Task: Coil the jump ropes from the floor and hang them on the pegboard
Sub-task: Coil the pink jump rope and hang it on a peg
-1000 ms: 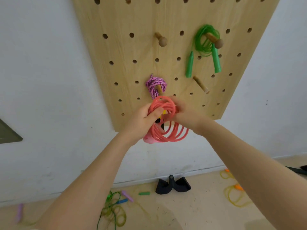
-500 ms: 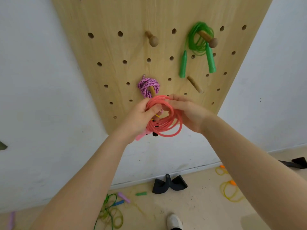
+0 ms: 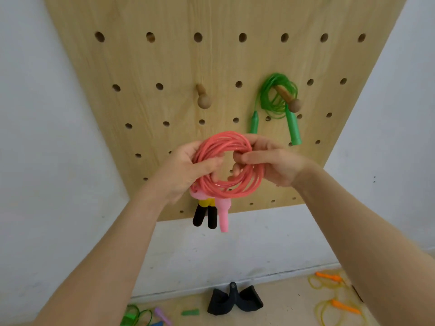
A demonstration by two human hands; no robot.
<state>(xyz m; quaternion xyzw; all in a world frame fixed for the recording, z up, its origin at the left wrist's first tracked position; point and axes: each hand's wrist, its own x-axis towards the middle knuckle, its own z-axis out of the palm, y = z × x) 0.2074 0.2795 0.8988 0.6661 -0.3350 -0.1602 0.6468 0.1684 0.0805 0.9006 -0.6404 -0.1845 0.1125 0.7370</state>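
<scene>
Coiled pink jump rope (image 3: 229, 165): held up in front of the lower part of the pegboard (image 3: 164, 67), between both hands, not yet on any peg. The left hand (image 3: 186, 170) grips the coil's left side, thumb across the strands and fingers curled behind. The right hand (image 3: 270, 165) pinches the right side, thumb in front and fingertips through the ring. 1 pink handle (image 3: 223, 216) hangs below the coil; 2 black handles (image 3: 204, 215) with yellow collars show beside it, and whether they belong to another rope behind cannot be told.

Handling, as judged: light, smooth, springy plastic cord; loops will likely splay if released, so hold across all strands at 2 opposite points, as now, with the dangling handle free.

A green rope (image 3: 277, 100) hangs on 1 peg; another peg (image 3: 203, 100) stands bare. No brand, label or writing is legible.
</scene>
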